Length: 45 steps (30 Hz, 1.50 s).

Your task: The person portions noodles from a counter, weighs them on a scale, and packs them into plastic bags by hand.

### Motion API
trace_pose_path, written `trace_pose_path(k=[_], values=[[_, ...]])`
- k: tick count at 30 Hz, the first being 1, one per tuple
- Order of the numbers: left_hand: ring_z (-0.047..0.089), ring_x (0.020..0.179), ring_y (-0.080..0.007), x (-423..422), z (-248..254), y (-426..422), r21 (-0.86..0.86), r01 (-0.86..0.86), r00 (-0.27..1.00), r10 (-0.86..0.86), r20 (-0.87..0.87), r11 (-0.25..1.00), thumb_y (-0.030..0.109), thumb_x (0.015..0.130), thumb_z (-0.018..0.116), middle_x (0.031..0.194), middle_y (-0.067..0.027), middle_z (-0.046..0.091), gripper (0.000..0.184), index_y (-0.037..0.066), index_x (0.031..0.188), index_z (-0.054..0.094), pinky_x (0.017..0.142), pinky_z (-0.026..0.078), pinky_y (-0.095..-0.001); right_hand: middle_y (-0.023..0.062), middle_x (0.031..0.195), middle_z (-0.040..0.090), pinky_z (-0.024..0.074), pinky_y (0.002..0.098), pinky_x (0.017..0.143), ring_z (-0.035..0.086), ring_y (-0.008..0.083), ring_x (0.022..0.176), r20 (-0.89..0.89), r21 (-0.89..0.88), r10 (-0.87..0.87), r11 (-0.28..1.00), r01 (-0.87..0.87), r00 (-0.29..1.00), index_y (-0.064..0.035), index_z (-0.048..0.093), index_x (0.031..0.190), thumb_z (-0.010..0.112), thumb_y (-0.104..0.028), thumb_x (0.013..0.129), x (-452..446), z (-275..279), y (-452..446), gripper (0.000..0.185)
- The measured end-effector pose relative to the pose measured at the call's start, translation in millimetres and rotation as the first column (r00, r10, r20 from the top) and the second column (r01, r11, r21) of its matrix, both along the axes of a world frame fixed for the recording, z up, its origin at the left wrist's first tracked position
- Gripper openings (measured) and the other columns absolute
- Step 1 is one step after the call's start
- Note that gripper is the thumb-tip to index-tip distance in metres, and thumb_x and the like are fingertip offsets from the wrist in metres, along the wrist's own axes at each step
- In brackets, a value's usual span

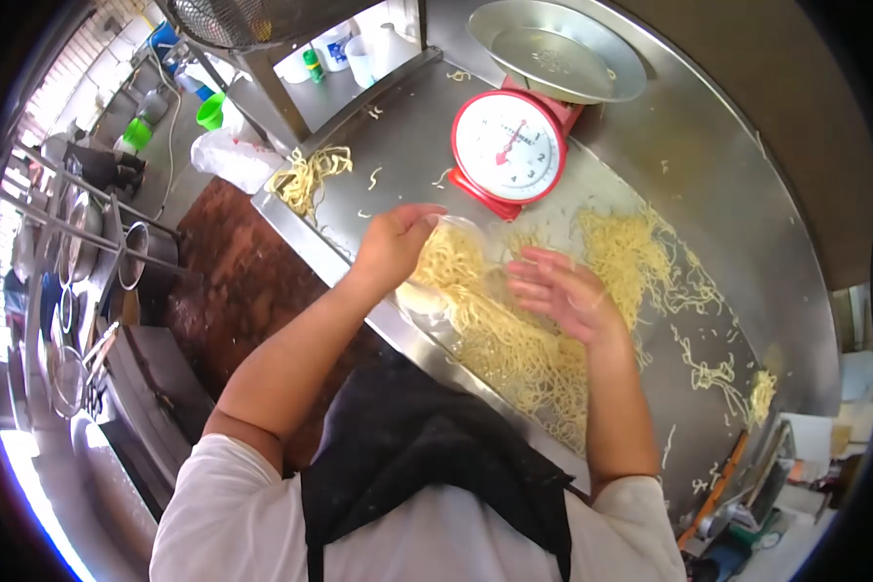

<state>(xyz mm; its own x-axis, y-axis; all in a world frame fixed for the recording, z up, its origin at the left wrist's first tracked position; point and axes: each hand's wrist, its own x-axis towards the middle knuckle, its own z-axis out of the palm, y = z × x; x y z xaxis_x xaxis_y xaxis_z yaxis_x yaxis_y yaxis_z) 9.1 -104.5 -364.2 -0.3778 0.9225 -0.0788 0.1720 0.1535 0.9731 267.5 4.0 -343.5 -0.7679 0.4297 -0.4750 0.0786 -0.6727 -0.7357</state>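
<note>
My left hand is closed on the rim of a clear plastic bag at the steel table's front edge. Yellow noodles lie in and against the bag; where the bag ends among them is hard to make out. To the right, my right hand is held over the noodles with its fingers stretched out and nothing in it. Beneath and between my hands spreads a loose layer of noodles. A further heap of noodles lies just beyond my right hand.
A red dial scale with a metal pan stands behind my hands. Noodle scraps lie at the table's left corner, near a white plastic bag. Strands are scattered rightward. The raised steel rim bounds the far side.
</note>
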Motion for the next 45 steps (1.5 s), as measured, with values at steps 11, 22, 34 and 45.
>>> trace_pose_path(k=[11,22,34,45], values=[[0.034,0.047,-0.0001,-8.7,53.9,-17.7,-0.07,0.046,0.853,-0.003,0.523,0.996,0.018,0.092,0.05,0.059,0.0093,0.043,0.028,0.006,0.115,0.059,0.044,0.025,-0.0175,0.0181,0.109,0.062,0.0463,0.0451,0.084,0.058,0.0396,0.099,0.607,0.794,-0.394,0.284,-0.537,0.69,-0.0033,0.059,0.114,0.068,-0.025,0.074,63.7,-111.4,-78.6,0.045],[0.057,0.098,-0.0176,52.6,-11.3,6.8,0.117,0.653,0.751,-0.66,0.03,0.748,0.009,0.07,0.074,0.107,-0.0073,0.06,0.045,0.004,0.112,0.057,0.091,0.045,-0.033,0.0056,0.096,0.063,0.0484,0.0258,0.078,0.06,0.0112,0.088,-0.374,0.656,-0.219,0.625,0.424,0.901,0.0015,0.061,0.102,0.06,0.0,0.077,-68.7,15.1,-65.0,0.024],[0.063,0.089,-0.0316,-15.3,36.3,-13.6,-0.704,0.12,0.378,-0.688,-0.619,0.7,0.025,0.069,0.067,0.09,-0.0132,0.066,0.031,0.01,0.096,0.065,0.076,0.051,-0.0436,0.024,0.146,0.028,0.0428,0.0448,0.095,0.049,0.0389,0.116,0.738,0.669,-0.183,0.081,-0.738,0.649,-0.0075,0.034,0.141,0.076,-0.034,0.065,-18.4,-65.9,-47.7,0.091],[0.063,0.093,-0.0277,-42.5,-8.4,-29.7,-0.091,-0.089,0.98,0.071,-0.188,0.992,0.009,0.086,0.051,0.096,-0.0191,0.064,0.024,0.005,0.106,0.064,0.081,0.047,-0.0339,0.0171,0.093,0.066,0.0507,0.0366,0.073,0.063,0.0321,0.079,0.342,0.815,-0.206,0.551,-0.18,0.917,-0.0019,0.064,0.097,0.058,-0.004,0.069,-29.7,-39.2,-38.2,0.029]])
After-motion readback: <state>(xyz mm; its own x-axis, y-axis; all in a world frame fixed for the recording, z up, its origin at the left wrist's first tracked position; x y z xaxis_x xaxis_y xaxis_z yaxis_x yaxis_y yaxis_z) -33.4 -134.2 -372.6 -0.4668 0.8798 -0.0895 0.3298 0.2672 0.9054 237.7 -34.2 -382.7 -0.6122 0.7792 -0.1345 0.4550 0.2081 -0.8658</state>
